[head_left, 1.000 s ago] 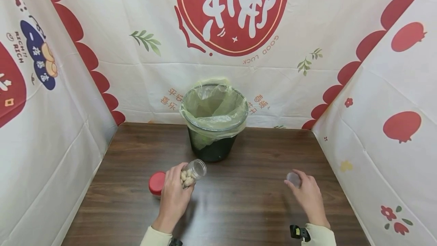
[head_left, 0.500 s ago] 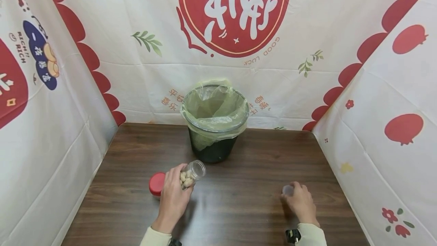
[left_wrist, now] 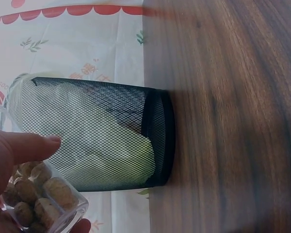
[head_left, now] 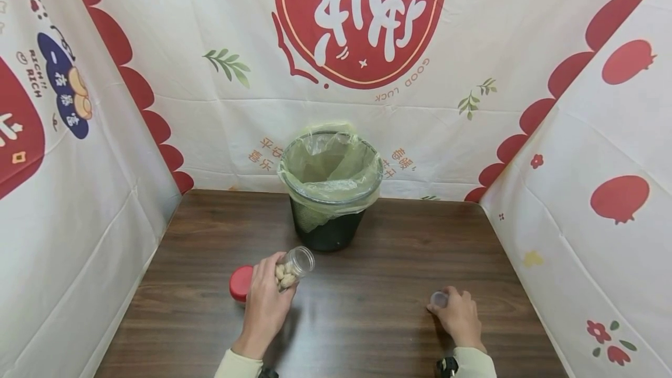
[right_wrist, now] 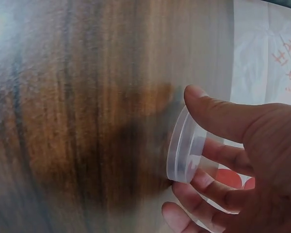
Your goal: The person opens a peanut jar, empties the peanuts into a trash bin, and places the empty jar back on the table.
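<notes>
**Brown table, a jar in one hand and a small cup in the other**

Dark wood grain runs across the table in front of me. My left hand sits at the near left, fingers curled round a clear jar with no lid on it. The jar is tilted, its open mouth pointing up and away towards a bin. Pale, lumpy nuts fill the lower part of the jar; from my left wrist they show through the glass under my thumb. A red lid lies on the table just left of that hand, close against it.

My right hand is at the near right, well apart from the left. Its thumb and fingers pinch a small clear plastic cup, held low over the table. I cannot tell whether the cup touches the wood.

At the far middle of the table stands the bin, black mesh lined with a pale green bag folded over its rim. White cloth printed with red shapes hangs on three sides.
</notes>
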### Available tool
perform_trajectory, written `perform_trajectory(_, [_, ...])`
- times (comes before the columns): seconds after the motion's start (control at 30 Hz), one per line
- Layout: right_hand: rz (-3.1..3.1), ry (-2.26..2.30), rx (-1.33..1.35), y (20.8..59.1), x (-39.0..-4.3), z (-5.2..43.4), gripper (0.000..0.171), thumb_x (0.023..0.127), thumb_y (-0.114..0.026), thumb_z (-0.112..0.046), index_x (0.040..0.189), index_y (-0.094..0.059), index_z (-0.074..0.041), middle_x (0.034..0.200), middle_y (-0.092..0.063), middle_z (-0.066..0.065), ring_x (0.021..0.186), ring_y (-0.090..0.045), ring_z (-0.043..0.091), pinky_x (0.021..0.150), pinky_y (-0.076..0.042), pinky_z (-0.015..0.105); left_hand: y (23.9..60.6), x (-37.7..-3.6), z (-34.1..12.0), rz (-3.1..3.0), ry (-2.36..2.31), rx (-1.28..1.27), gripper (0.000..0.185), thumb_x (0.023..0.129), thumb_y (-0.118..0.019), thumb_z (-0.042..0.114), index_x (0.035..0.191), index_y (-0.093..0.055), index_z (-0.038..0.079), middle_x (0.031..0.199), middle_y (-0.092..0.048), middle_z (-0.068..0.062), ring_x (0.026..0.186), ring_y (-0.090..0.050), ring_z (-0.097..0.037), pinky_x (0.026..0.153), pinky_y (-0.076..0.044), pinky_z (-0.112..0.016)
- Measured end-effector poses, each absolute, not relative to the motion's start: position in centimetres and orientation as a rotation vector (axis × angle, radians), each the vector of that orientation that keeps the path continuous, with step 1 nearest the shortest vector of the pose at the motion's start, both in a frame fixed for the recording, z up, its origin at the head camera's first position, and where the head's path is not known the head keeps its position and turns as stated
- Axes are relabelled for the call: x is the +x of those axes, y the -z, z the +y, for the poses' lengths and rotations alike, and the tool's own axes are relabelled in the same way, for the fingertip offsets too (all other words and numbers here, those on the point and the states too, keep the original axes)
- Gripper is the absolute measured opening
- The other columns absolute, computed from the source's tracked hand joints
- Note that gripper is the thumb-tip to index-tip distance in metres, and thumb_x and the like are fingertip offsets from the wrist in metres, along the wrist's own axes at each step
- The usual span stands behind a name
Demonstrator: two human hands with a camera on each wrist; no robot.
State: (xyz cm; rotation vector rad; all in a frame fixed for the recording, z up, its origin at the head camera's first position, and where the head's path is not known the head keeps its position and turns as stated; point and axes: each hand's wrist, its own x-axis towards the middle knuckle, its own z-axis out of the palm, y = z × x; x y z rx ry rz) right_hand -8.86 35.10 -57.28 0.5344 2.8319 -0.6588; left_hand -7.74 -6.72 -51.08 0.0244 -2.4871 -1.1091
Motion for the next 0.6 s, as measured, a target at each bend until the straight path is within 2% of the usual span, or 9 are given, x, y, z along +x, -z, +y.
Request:
perform_trajectory(0.27, [2.806,0.674,0.530,56.9,-8.8,35.1,0.073,0.098,-0.078,-0.038,0.147,-0.049,0.008,0.139,-0.045,0.045,0.125,-0.050,0.061,0.091,-0.051,0.076,51.2,-7.8,-7.1,-2.472,1.140,0.048,0.067,0.071,-0.095,-0.004,0.130,-0.066,0.005,0.123,-0.071,-0.016,0.110,-0.065,-0.032,0.091,-0.058,-0.056])
perform_trajectory(0.43, [2.824,0.687,0.499,55.9,-9.2,35.3,0.074,0.102,-0.071,-0.036,0.149,-0.044,0.014,0.143,-0.041,0.049,0.129,-0.047,0.065,0.100,-0.048,0.077,51.2,-8.2,-7.3,-2.425,1.120,0.022,0.066,0.070,-0.094,-0.006,0.128,-0.065,0.003,0.120,-0.071,-0.018,0.108,-0.065,-0.033,0.090,-0.058,-0.055])
perform_trajectory(0.6, [2.854,0.709,0.413,54.6,-9.9,35.4,0.071,0.106,-0.066,-0.033,0.152,-0.040,0.015,0.150,-0.035,0.051,0.138,-0.039,0.070,0.109,-0.041,0.079,50.9,-8.7,-7.7,-2.379,1.083,0.003,0.066,0.069,-0.094,-0.008,0.127,-0.065,0.002,0.117,-0.071,-0.019,0.106,-0.064,-0.034,0.087,-0.055,-0.053])
